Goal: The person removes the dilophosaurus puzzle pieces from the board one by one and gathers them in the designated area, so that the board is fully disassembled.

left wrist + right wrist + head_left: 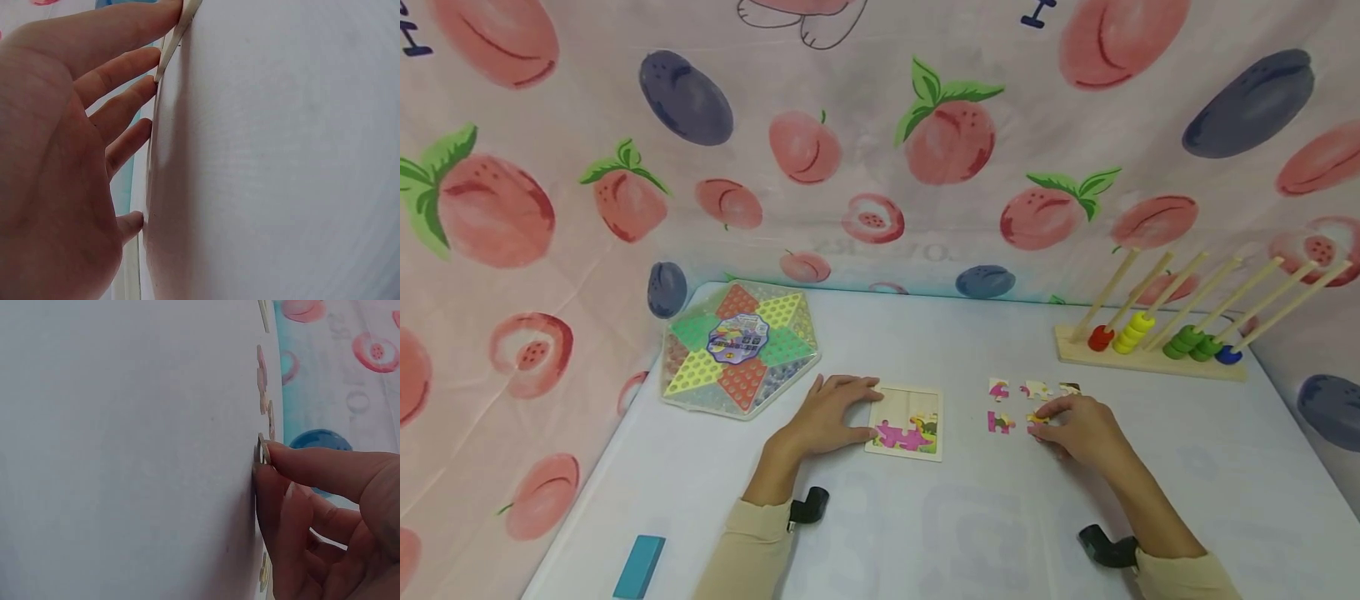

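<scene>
A small wooden puzzle board (pixel 906 423) lies on the white table, its lower part filled with pink, green and yellow pieces, bare wood above. My left hand (pixel 833 412) rests at the board's left side, fingers spread and fairly straight, the thumb touching the edge. In the left wrist view the left hand (pixel 69 156) shows the thumb against the board's rim. My right hand (pixel 1086 429) pinches a yellowish puzzle piece (pixel 1037 419) between thumb and forefinger. The right wrist view shows that piece (pixel 262 450) tilted up at the table surface. Loose puzzle pieces (pixel 1000 422) lie beside it.
A hexagonal Chinese checkers set (pixel 739 343) lies at the back left. At the back right stands a wooden bead rack (pixel 1150 362) with several upright rods. A blue block (pixel 640 567) is at the front left. Fruit-print cloth (pixel 865 167) hangs behind the table.
</scene>
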The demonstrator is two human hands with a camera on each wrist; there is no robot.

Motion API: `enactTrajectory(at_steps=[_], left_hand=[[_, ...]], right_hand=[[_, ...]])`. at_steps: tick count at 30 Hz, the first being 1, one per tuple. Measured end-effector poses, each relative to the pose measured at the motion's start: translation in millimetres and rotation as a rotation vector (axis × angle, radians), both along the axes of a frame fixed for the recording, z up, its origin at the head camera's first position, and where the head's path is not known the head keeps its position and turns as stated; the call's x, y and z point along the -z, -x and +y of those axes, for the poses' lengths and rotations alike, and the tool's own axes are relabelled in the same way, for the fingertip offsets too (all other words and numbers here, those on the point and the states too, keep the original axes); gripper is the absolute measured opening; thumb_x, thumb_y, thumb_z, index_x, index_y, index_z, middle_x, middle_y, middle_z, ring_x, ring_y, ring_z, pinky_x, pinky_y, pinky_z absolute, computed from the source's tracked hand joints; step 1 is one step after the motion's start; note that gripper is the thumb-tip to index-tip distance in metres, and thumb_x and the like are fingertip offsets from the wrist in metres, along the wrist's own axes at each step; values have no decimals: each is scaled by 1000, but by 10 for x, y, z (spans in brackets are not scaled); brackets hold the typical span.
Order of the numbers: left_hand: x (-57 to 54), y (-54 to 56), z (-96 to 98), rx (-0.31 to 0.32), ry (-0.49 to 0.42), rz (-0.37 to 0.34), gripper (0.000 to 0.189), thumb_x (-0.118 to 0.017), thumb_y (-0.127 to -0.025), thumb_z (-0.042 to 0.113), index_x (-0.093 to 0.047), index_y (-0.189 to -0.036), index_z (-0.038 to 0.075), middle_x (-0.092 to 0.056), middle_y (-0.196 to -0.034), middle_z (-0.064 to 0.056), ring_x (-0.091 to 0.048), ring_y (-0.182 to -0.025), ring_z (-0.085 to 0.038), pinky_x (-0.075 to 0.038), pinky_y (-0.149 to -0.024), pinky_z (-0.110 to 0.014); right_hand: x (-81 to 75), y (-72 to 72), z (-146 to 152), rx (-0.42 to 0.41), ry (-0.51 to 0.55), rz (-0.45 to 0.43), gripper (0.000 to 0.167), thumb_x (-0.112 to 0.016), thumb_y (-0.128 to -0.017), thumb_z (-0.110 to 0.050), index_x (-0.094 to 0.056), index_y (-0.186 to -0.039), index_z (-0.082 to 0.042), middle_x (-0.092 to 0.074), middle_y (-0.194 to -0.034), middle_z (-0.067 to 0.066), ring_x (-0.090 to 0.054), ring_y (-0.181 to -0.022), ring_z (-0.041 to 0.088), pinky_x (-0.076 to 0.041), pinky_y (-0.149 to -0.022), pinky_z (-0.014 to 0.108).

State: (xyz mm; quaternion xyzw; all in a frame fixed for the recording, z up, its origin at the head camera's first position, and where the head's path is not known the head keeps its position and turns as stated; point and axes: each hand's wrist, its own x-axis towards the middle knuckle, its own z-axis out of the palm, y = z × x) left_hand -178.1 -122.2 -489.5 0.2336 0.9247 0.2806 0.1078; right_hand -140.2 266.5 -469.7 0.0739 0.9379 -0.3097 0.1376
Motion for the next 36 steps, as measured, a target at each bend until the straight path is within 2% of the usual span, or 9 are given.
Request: enactTrajectory(at_steps=[4,7,11,18,25,36], left_hand=[[5,6,-5,-1,6,-1,50,-81,-86,32,-67,-133,20,-53,-156,2,-42,-147,-28,-8,-126,-70],[9,9,-13,-1,7,-2,51,-81,-86,32,-67,-133,20,-52,-156,3,-41,-148,-28,-8,-126,-70],[13,12,-20,-1,10,0,51,-81,-86,32,-67,-133,21,-52,-156,3,-41,-148,-27,-8,-126,-70],[15,11,-18,-2,12,0,51,-81,-86,33,-67,-133,22,-53,-156,3,-41,-148,-28,-9,-126,-71],[2,-5,-10,-5,8,-8,51,-81,-86,32,-67,-133,22,-53,-156,3,-41,-148,-28,-8,-126,-71],[-28,-9,7,6,6,-12,51,-80,-86,33,-66,-134,21,-53,-156,2,-41,-148,-29,-8,-126,-71]], right_hand=[[3,4,3,-4,-7,9,33,-82,-86,-28,-76,-108,-5,-69,-102,15,-54,-76,20,-43,-56,27],[7,9,0,-13,-6,17,32,-81,-86,-27,-76,-108,-4,-70,-102,16,-52,-80,20,-44,-54,26],[22,18,-6,-23,-9,29,31,-81,-87,-26,-76,-108,-4,-70,-97,13,-52,-73,19,-43,-52,26],[48,23,-12,-59,-64,92,26,-84,-84,-25,-78,-102,-7,-71,-106,16,-50,-86,24,-35,-64,29],[66,3,3,-82,-89,128,29,-85,-83,-25,-70,-101,-7,-69,-97,10,-54,-82,20,-41,-65,27],[14,4,-9,-83,-66,116,33,-85,-83,-23,-67,-105,-6,-65,-97,10,-55,-81,20,-43,-64,26]])
